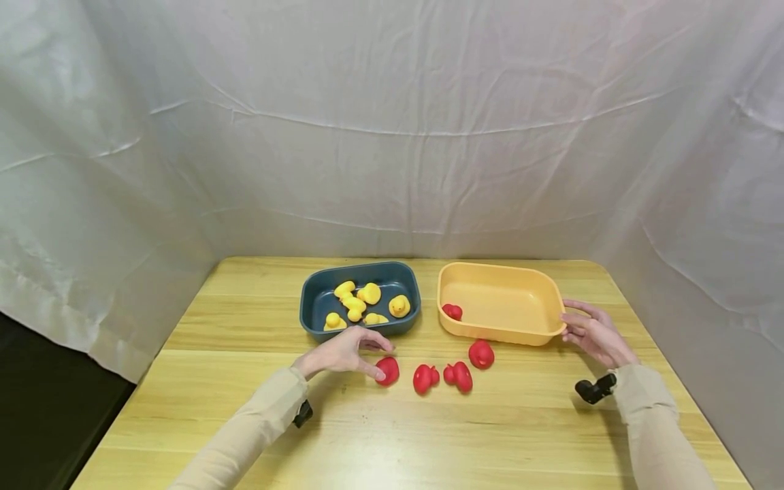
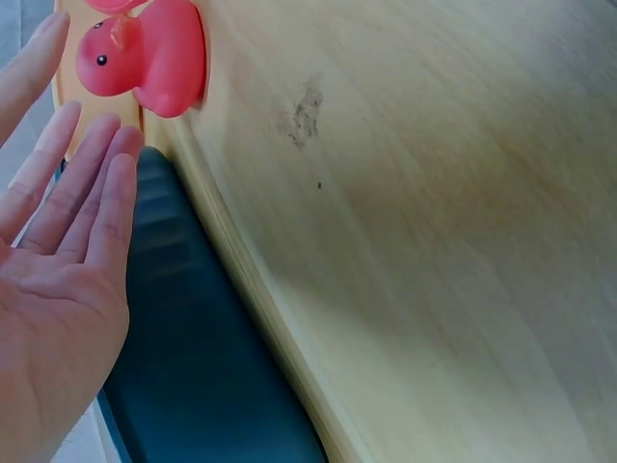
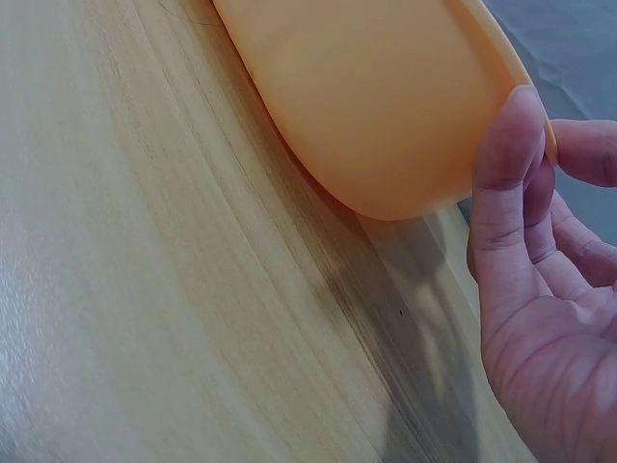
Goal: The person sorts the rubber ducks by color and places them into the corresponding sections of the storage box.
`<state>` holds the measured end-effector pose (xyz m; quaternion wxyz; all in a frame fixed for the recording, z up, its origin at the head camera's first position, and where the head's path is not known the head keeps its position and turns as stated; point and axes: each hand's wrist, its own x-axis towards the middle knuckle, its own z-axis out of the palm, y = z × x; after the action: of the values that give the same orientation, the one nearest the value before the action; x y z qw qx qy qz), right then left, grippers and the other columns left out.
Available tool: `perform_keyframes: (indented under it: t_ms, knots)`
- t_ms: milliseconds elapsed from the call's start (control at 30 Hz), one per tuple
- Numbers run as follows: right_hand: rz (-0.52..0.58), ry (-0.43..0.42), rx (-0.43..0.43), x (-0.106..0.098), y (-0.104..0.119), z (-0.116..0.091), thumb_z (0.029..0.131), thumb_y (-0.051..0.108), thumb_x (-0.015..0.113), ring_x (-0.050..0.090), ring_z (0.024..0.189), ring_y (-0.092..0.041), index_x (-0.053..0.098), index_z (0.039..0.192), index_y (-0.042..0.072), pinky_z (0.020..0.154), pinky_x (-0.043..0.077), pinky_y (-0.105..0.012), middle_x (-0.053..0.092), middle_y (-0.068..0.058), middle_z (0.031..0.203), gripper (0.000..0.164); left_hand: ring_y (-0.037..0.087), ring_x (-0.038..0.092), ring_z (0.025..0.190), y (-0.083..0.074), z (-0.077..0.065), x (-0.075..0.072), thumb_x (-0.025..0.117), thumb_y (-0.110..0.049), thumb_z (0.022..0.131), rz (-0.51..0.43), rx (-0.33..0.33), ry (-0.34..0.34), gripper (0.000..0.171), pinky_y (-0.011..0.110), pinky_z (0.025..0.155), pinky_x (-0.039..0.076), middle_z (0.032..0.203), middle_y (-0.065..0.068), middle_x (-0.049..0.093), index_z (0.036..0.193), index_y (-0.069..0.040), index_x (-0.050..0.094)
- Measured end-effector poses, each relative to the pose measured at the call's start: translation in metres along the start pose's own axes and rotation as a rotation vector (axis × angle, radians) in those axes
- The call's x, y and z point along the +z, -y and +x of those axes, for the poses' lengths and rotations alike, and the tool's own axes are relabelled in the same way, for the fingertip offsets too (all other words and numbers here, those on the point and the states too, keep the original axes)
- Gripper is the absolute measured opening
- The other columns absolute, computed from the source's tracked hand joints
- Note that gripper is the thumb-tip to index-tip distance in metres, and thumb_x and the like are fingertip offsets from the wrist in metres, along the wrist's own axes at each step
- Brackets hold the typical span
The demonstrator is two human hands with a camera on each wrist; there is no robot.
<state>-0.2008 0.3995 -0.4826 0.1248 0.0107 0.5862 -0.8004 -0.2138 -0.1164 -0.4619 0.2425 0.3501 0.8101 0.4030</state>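
Observation:
My left hand (image 1: 347,351) is over a red rubber duck (image 1: 387,371), with its thumb overlapping the duck in the head view. In the left wrist view the fingers (image 2: 108,203) are spread and fairly straight, and the red duck (image 2: 172,58) sits beyond them. My right hand (image 1: 597,335) pinches the right end of the orange basin (image 1: 499,336). Close up in the right wrist view, thumb and forefinger lie on either side of the basin's rim (image 3: 506,43). One red duck (image 1: 452,312) lies inside that basin at its left end.
Left of the orange basin stands a dark blue basin (image 1: 312,294) holding several yellow ducks (image 1: 369,293). More red ducks lie on the wooden table (image 1: 392,442) in front: one (image 1: 422,379), another (image 1: 461,377) and a third (image 1: 481,354). White cloth (image 1: 392,170) hangs behind and at both sides.

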Motion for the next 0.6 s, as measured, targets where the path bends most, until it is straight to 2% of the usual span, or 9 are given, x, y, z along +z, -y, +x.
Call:
perform_keyframes:
  t_ms: [267, 600]
  knots:
    - [0.006, -0.001, 0.0, -0.0005, -0.0006, -0.0003, 0.102, -0.002, 0.05, 0.068, 0.073, -0.012, 0.05, 0.124, 0.012, 0.066, 0.06, -0.023, 0.073, -0.004, 0.09, 0.027, 0.026, 0.061, 0.127, 0.0029, 0.0008, 0.0026, 0.086, -0.018, 0.08, -0.019, -0.013, 0.021, 0.043, 0.044, 0.115, 0.045, 0.132, 0.012, 0.068, 0.119, -0.006, 0.069]
    - [0.013, 0.013, -0.008, -0.0014, -0.0017, 0.0008, 0.102, -0.003, 0.049, 0.068, 0.073, -0.012, 0.05, 0.125, 0.011, 0.066, 0.06, -0.023, 0.074, -0.004, 0.091, 0.027, 0.026, 0.059, 0.131, 0.0064, 0.0033, 0.0052, 0.087, -0.012, 0.078, -0.034, -0.005, 0.05, 0.042, 0.041, 0.116, 0.045, 0.134, 0.013, 0.067, 0.116, -0.005, 0.07]
